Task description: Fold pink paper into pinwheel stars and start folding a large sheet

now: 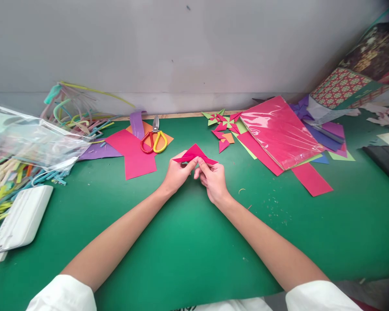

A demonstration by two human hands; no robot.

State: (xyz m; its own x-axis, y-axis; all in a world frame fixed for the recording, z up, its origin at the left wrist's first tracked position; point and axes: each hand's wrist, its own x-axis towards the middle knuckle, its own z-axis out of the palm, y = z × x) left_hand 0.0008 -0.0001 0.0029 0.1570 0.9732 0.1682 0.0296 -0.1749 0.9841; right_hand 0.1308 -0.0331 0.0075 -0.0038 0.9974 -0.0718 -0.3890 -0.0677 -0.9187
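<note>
Both hands grip a folded red-pink paper (195,152) just above the middle of the green table. It has a triangular shape with its peak pointing away from me. My left hand (179,173) is closed on its left side, the thumb at the near edge. My right hand (213,176) pinches the same edge further right, and the two thumb tips nearly meet. Beyond and to the left lie scissors (154,137) with one red and one yellow handle, on orange and red paper pieces (138,155). Folded red and green paper stars (225,123) lie beyond my right hand.
A glossy pack of red paper (280,131) lies on coloured sheets to the right. Tangled pipe cleaners (81,123), a clear plastic bag (29,134) and a white power bank (22,218) occupy the left. A patterned bag (343,88) stands at the back right, near a dark flat object (384,162).
</note>
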